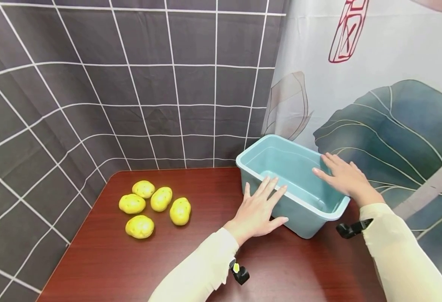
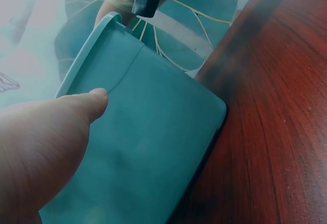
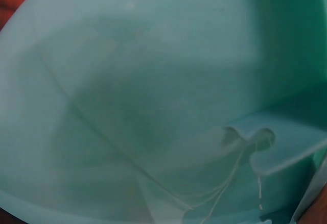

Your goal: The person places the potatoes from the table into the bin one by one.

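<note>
Carrying everything: reddish-brown desk (image 1: 104,268). Bin (image 1: 292,167) stands upright toward its right end, base on wood. Pale blue, deep, roughly rectangular, smooth, lipped rim, shiny inside. Progress looks early: both hands at bin, placed but not lifting, no firm hold visible; potatoes all outside, unhandled. Left hand (image 1: 256,209): grip spread, fingertips at near rim, thumb by outer wall. Right hand (image 1: 343,174): grip also spread, over opposite long rim, thumb above interior; exact contact can't tell. Five yellow potatoes (image 1: 139,227), lightly specked, lie loosely grouped, well left of bin.
</note>
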A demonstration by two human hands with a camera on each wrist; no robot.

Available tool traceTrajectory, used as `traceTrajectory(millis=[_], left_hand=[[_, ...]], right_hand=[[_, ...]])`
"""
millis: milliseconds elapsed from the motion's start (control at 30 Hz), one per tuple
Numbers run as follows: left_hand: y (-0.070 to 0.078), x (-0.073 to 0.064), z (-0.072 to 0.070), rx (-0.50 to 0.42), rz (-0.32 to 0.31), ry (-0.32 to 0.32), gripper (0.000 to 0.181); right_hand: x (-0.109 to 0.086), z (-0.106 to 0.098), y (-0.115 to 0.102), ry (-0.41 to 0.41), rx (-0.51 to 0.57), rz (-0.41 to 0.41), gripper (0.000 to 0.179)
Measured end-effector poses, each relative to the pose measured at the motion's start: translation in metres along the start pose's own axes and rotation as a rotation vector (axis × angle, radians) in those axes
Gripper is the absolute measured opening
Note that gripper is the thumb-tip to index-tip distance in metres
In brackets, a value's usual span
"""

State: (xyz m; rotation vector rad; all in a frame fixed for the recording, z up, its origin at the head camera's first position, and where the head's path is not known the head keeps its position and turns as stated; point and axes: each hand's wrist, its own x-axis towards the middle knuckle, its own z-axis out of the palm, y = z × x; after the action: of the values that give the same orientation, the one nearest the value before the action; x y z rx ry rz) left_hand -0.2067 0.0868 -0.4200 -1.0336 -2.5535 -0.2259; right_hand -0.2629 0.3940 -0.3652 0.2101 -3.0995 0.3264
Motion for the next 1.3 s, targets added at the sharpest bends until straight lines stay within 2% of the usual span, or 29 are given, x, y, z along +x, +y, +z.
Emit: traceTrajectory(millis=[233, 600, 900, 1033, 1300], left_hand=[[-0.003, -0.013, -0.001, 0.026, -0.012, 0.031, 0.082], [-0.016, -0.031, -0.007, 0.002, -0.027, 0.071, 0.077], [-0.017, -0.047, -0.013, 0.045, -0.012, 0.097, 0.075], [-0.016, -0.054, -0.016, 0.049, -0.003, 0.116, 0.075], [-0.014, -0.068, -0.021, 0.054, 0.025, 0.158, 0.073]], right_hand=[[0.005, 0.003, -0.012, -0.024, 0.001, -0.017, 0.09], [0.018, 0.007, -0.033, 0.0, -0.025, -0.074, 0.09], [0.023, 0.01, -0.046, -0.002, -0.041, -0.141, 0.088], [0.027, 0.013, -0.051, 0.002, -0.043, -0.191, 0.087], [0.031, 0.017, -0.061, 0.01, -0.041, -0.239, 0.086]])
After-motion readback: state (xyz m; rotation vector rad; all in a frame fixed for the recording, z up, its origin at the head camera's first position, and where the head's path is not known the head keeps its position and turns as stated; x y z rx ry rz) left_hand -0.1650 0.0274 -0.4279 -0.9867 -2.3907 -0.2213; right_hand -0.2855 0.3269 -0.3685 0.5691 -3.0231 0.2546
